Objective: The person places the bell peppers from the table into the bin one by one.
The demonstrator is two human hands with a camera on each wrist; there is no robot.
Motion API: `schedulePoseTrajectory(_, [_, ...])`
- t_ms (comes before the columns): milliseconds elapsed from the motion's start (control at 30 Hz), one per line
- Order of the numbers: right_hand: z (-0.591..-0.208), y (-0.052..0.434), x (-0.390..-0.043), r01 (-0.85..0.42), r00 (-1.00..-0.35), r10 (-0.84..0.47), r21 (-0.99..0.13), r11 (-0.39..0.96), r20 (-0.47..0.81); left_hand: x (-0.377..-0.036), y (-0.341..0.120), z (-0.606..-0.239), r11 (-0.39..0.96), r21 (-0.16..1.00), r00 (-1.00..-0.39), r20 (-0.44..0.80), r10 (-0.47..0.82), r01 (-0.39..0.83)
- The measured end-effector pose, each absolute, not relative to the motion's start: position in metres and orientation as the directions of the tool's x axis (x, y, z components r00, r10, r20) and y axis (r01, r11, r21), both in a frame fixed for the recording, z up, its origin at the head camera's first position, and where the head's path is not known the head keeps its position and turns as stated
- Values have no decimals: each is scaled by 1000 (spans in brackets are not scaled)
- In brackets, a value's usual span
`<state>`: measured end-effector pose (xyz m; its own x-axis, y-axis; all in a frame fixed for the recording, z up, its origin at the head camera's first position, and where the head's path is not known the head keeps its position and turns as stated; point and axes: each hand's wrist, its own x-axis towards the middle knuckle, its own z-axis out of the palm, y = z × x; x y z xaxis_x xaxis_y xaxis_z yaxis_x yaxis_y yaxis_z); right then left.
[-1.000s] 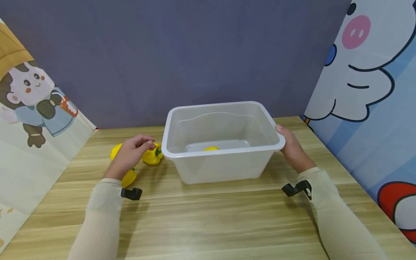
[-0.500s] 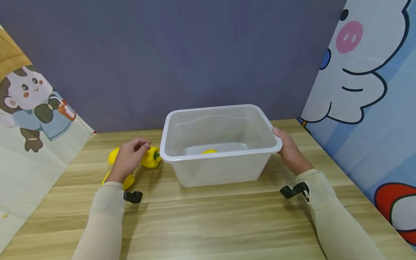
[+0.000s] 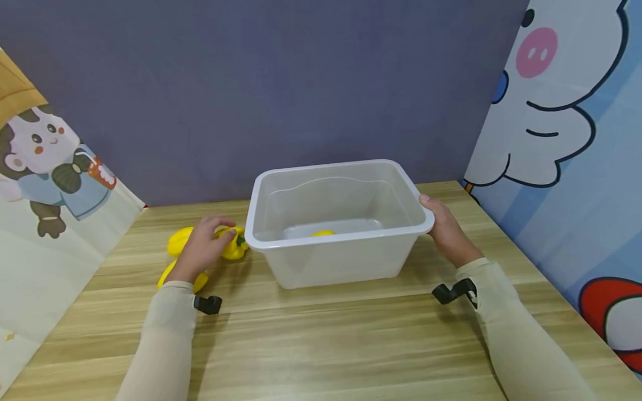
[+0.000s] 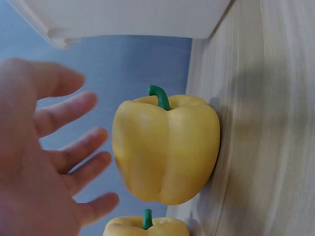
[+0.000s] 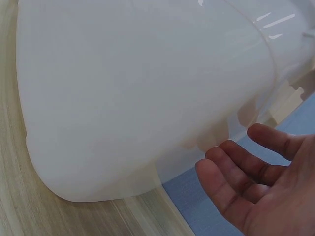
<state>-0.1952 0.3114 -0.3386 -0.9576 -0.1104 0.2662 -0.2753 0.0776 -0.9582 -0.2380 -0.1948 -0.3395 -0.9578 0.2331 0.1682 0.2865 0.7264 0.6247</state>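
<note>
A translucent white plastic bin [image 3: 341, 262] stands on the wooden table, with one yellow pepper [image 3: 323, 233] inside it. My left hand [image 3: 203, 248] hovers with spread fingers just over a yellow pepper [image 3: 237, 248] to the left of the bin. The left wrist view shows a small gap between my left hand [image 4: 44, 162] and that pepper [image 4: 167, 147]. My right hand [image 3: 443, 231] is at the bin's right rim, thumb on top. In the right wrist view its fingers [image 5: 236, 167] lie straight beside the bin wall [image 5: 138, 98].
Two more yellow peppers lie by my left hand, one behind it [image 3: 178, 240] and one under the wrist [image 3: 168, 274]. Cartoon panels close off the left [image 3: 55, 184] and right [image 3: 567, 139] sides, and a grey wall stands behind.
My left hand has come down and slightly left, closer over the pepper beside the bin. The right hand stays at the bin's rim.
</note>
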Motion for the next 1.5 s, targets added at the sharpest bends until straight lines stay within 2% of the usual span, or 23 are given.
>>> schedulePoseTrajectory(133, [-339, 311, -195, -272, -958, -111, -959, 76, 263, -239, -195, -343, 745, 605, -956, 114, 269, 281])
schedulePoseTrajectory(900, [-336, 311, -196, -291, -953, -112, -952, 91, 280, -240, -190, -346, 797, 545, -959, 51, 279, 261])
schedulePoseTrajectory(1500, [-337, 310, -196, -275, -959, -107, -956, 105, 264, -240, -188, -347, 822, 499, -957, 56, 284, 273])
